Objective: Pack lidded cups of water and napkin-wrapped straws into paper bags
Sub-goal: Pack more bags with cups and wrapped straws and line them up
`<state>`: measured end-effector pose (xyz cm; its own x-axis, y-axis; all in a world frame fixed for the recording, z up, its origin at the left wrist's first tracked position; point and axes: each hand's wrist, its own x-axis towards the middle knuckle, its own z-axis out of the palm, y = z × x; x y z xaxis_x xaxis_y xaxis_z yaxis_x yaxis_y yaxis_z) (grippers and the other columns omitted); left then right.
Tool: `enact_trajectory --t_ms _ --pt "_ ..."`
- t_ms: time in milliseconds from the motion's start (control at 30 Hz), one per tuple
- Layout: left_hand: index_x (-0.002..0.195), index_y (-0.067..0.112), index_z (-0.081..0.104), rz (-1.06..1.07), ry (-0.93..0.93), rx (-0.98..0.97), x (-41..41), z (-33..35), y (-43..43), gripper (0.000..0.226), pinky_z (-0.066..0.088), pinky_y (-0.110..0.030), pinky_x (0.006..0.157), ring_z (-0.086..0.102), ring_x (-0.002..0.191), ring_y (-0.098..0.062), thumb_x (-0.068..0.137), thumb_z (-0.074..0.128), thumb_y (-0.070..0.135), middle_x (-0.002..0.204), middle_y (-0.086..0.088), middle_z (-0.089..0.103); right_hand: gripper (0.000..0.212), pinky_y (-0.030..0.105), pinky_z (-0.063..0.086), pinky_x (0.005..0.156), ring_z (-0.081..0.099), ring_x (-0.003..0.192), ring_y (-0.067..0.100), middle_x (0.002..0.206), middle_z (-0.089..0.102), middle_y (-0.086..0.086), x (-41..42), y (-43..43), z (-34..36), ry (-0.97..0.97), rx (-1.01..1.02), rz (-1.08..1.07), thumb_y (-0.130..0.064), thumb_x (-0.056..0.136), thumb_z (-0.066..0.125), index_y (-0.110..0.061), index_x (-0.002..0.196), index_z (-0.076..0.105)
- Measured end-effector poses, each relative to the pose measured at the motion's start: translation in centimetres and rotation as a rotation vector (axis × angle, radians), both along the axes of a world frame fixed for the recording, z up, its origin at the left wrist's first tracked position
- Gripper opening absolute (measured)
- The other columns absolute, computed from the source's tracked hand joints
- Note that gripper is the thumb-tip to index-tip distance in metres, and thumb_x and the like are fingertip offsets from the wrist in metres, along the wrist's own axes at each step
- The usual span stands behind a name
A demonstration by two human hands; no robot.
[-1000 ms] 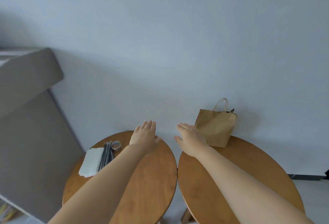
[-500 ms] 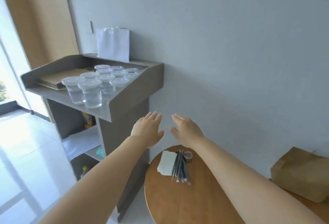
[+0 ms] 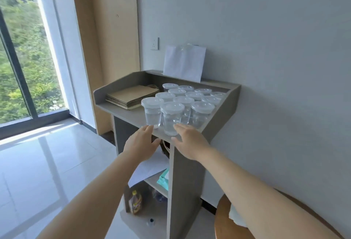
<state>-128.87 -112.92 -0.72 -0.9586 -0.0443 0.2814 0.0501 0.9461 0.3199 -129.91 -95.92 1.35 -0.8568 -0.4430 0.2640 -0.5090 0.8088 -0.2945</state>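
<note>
Hovering at the front edge of a grey stand (image 3: 187, 172), two bare hands face a cluster of lidded cups (image 3: 194, 95).

Head view: the left hand (image 3: 141, 144) and right hand (image 3: 190, 140) are extended with fingers straight and released, grasping nothing. The left fingers (image 3: 149, 128) sit just beside the base of the front-left cup (image 3: 152, 112) and the right fingers (image 3: 180, 127) just beside the front-middle cup (image 3: 171, 119); contact cannot be told. The cups of water stand upright in rows on the right half of the surface (image 3: 123, 114), a flat stack of brown paper bags (image 3: 131, 96) beside them on the left, a white bag (image 3: 183, 61) upright behind.
</note>
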Motion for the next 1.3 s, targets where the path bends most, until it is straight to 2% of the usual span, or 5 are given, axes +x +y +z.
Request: enact_trajectory --t_ms 400,600,900,1167,1300 --pt "0.139 0.015 0.039 0.073 -0.085 -0.271 -13.9 1.0 -11.7 0.050 0.039 -0.029 0.100 0.045 0.128 -0.022 0.091 0.050 0.017 0.141 -0.003 0.046 0.042 0.035 0.040 0.098 0.049 0.121 0.027 0.130 0.054 0.011 -15.2 -16.9 -3.8 -0.103 -0.186 0.137 -0.026 0.098 0.040 -0.008 0.136 0.042" --pt "0.138 0.017 0.042 0.204 -0.100 -0.119 -20.4 -0.3 -17.2 0.047 0.045 -0.032 0.091 0.053 0.118 -0.024 0.092 0.053 0.023 0.136 -0.003 0.050 0.033 0.034 0.037 0.095 0.045 0.120 0.027 0.129 0.050 0.010 -22.7 -22.4 -5.2 -0.079 -0.133 0.121 -0.022 0.098 0.037 -0.004 0.123 0.047" --pt "0.129 0.012 0.051 0.149 -0.052 -0.106 -29.5 -1.7 -21.4 0.038 0.045 -0.031 0.084 0.054 0.113 -0.022 0.094 0.051 0.028 0.128 -0.004 0.055 0.040 0.034 0.033 0.102 0.038 0.128 0.025 0.143 0.038 0.007 -29.7 -26.3 -7.4 -0.161 -0.106 -0.057 -0.021 0.100 0.031 -0.008 0.137 0.036" --pt "0.121 0.015 0.057 0.039 -0.028 -0.182 -37.8 -0.9 -23.6 0.046 0.040 -0.032 0.088 0.055 0.111 -0.023 0.088 0.057 0.047 0.120 -0.002 0.058 0.029 0.033 0.039 0.091 0.049 0.113 0.027 0.128 0.048 0.008 -34.3 -28.6 -7.8 -0.216 -0.211 -0.300 -0.022 0.100 0.029 -0.009 0.115 0.050" --pt "0.094 0.014 0.063 -0.035 -0.104 -0.126 -39.1 -0.7 -24.2 0.027 0.042 -0.028 0.068 0.060 0.090 -0.025 0.086 0.057 0.039 0.093 -0.002 0.064 0.030 0.034 0.039 0.087 0.050 0.110 0.029 0.124 0.049 0.008 -35.4 -29.0 -7.6 -0.189 -0.264 -0.362 -0.024 0.100 0.031 -0.006 0.112 0.052"
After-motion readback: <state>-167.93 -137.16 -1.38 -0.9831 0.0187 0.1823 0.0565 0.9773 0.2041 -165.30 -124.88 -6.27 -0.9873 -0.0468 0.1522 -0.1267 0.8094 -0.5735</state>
